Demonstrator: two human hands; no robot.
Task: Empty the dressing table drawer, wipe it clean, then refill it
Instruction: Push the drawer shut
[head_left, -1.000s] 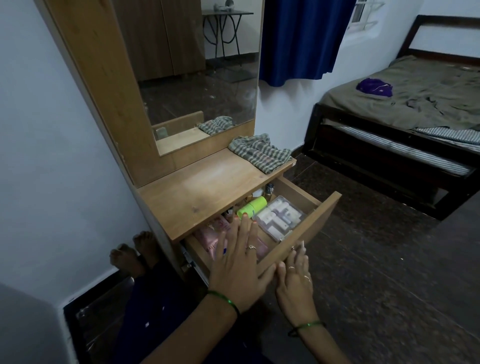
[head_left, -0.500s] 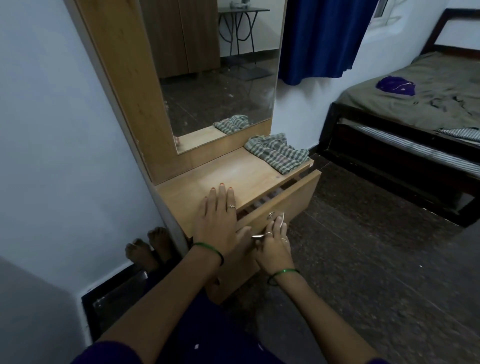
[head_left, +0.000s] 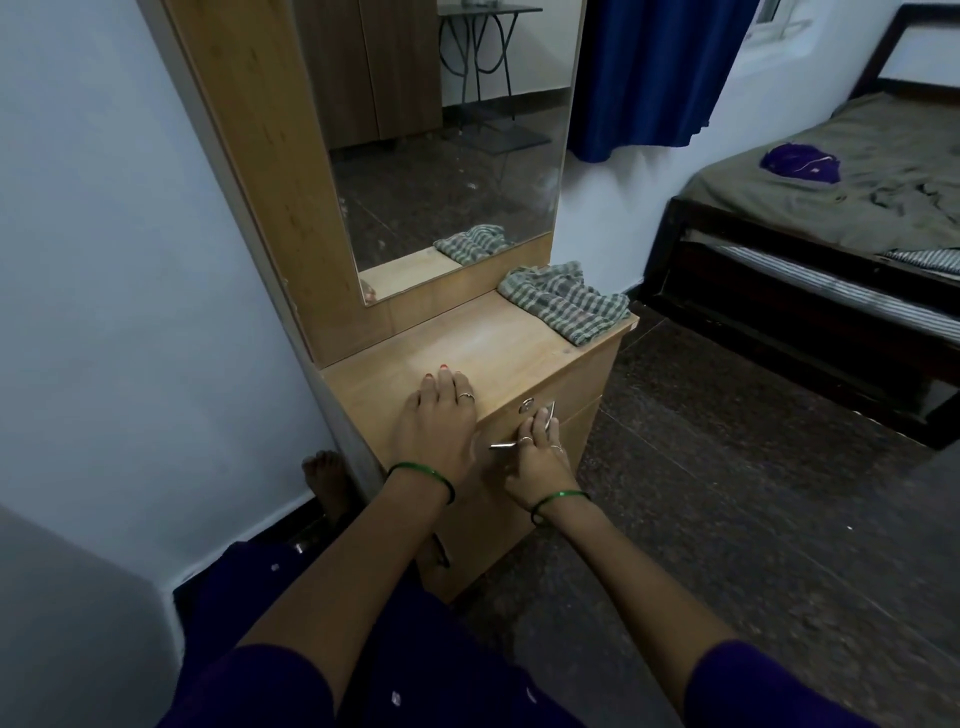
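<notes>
Below the tabletop (head_left: 519, 348), at about twelve o'clock from the person, the drawer (head_left: 566, 410) sits pushed flush into the dressing table, its front facing out toward five o'clock. Its long axis runs along the table's front edge, from eight o'clock up to two o'clock, and the metal handle (head_left: 524, 434) follows the same line. The right hand (head_left: 535, 457) is the nearer one: it lies on the drawer front with its fingers curled around the handle, gripping it. The left hand (head_left: 436, 421) rests flat on the tabletop just at ten o'clock from the right, fingers straight and holding nothing, seemingly bracing the unit. A small round lock (head_left: 528, 405) sits just above the handle. The checked cloth (head_left: 566, 301) lies bunched at the table's far right corner, around one o'clock from the hands, well apart from both. Any pull would need to run straight back toward the body, square to the drawer's length
</notes>
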